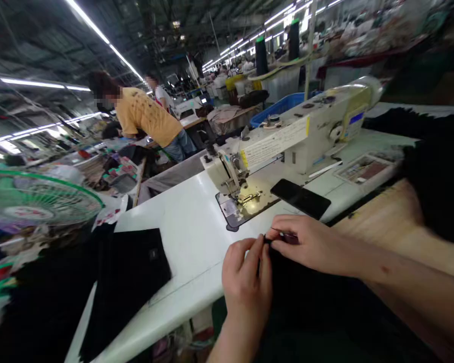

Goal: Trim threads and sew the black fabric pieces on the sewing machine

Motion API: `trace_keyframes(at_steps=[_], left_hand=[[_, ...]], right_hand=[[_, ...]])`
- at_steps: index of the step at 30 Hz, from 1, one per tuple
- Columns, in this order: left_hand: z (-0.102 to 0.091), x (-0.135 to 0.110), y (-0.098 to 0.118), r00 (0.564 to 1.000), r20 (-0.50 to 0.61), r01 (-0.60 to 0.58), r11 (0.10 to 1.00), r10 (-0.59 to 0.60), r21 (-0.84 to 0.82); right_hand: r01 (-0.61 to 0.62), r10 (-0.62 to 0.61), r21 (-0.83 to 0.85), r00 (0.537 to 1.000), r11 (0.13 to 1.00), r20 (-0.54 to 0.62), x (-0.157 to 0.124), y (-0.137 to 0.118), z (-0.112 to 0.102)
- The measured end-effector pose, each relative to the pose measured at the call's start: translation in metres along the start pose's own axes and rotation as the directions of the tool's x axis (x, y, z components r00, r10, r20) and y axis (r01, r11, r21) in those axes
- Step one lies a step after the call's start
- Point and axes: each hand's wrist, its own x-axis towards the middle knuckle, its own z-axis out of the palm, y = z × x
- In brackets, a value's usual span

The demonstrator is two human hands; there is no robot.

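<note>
My left hand pinches a small edge of black fabric at the front of the sewing table. Meeting it from the right, my right hand has thumb and fingers closed on the same edge. Something dark and reddish shows under my right fingers, too unclear to name. A larger dark mass hangs below both hands; I cannot tell how much of it is the same cloth. Just beyond my hands stands a sewing machine, its needle area lit. A black phone lies between the machine and my right hand.
Black cloth pieces hang over the table's left edge, near a green-rimmed fan. A small tray and more black cloth are at right. Behind the machine sits a blue crate. A person in a yellow shirt bends at far left.
</note>
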Motion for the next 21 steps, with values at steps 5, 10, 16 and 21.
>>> trace_keyframes(at_steps=[5, 10, 16, 21], left_hand=[[0.002, 0.008, -0.003, 0.990, 0.120, -0.080, 0.995, 0.072, 0.064], [0.002, 0.011, -0.016, 0.964, 0.166, -0.204, 0.979, 0.206, -0.026], [-0.012, 0.009, -0.020, 0.998, 0.067, 0.013, 0.980, 0.001, -0.197], [-0.035, 0.005, -0.029, 0.890, 0.178, 0.452, 0.752, -0.421, -0.481]], right_hand=[[-0.027, 0.028, -0.042, 1.000, 0.999, 0.014, 0.000, 0.002, -0.002], [-0.118, 0.119, -0.027, 0.990, 0.993, 0.073, 0.001, 0.003, -0.004], [-0.041, 0.056, -0.110, 0.989, 0.993, 0.136, -0.004, 0.007, -0.011], [0.109, -0.069, -0.193, 0.977, 0.975, 0.201, -0.006, 0.017, -0.024]])
